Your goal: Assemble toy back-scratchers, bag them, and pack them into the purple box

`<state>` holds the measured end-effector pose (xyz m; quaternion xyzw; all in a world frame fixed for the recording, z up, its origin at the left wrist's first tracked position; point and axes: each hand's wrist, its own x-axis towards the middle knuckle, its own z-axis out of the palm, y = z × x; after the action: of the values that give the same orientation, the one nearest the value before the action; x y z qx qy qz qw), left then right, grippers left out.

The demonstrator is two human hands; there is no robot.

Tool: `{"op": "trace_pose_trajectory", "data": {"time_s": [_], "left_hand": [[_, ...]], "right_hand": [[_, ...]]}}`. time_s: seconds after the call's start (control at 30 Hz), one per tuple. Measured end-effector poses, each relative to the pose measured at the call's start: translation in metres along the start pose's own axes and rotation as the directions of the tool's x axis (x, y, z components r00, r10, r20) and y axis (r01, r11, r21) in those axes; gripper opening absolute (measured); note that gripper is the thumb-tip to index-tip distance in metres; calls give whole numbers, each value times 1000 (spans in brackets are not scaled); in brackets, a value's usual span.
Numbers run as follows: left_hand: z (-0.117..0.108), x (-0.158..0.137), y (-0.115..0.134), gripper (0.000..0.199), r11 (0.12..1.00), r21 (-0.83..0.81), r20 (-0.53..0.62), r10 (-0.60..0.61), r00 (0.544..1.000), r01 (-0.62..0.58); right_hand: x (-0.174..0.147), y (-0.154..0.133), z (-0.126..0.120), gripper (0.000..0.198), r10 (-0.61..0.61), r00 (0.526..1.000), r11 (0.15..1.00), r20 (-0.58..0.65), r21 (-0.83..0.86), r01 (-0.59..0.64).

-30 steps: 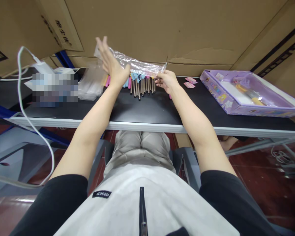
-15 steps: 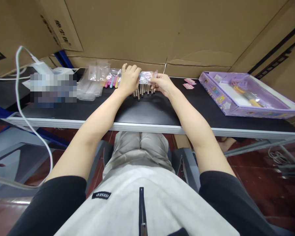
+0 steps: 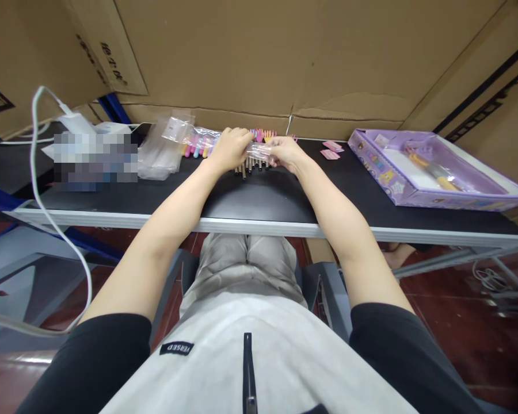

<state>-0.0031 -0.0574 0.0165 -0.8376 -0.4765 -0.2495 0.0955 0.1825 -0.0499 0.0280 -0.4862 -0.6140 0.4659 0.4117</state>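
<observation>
A clear plastic bag (image 3: 259,151) stretches between my two hands above the tabletop. My left hand (image 3: 232,147) is closed on its left end, back of the hand up. At the other end, the fingers of my right hand (image 3: 285,152) pinch the bag's edge. Below the bag lie several thin bronze-coloured rods (image 3: 243,171) with dark ends, pointing towards me. Pink and yellow pronged tops (image 3: 259,135) show behind the bag; whether they belong to the rods is hidden. Left of my left hand are several colourful sticks (image 3: 195,150) under clear film.
A pile of clear bags (image 3: 157,158) lies further left, near a white cable (image 3: 34,149). Small pink cards (image 3: 330,150) are right of my right hand. A purple open box (image 3: 397,187) with yellow items stands at the right. Cardboard (image 3: 259,63) rises behind the table.
The bag between my hands has come lower and nearer to me, uncovering the pink and yellow tops behind it. My left hand has also dropped slightly. Both hands keep their hold.
</observation>
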Motion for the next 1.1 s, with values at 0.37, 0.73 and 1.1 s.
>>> {"op": "trace_pose_trajectory", "data": {"time_s": [0.37,0.73,1.1], "left_hand": [[1,-3,-40,26,982,48,68,-186,980,183],[1,-3,-9,30,998,63,88,-37,995,32],[-1,0,-22,31,966,193,124,-196,973,170]], "right_hand": [[0,-2,-3,31,114,993,990,-31,-73,-116],[-10,-10,4,39,73,997,997,4,-11,-73],[10,3,-49,23,-152,975,696,-165,-718,-13]]}}
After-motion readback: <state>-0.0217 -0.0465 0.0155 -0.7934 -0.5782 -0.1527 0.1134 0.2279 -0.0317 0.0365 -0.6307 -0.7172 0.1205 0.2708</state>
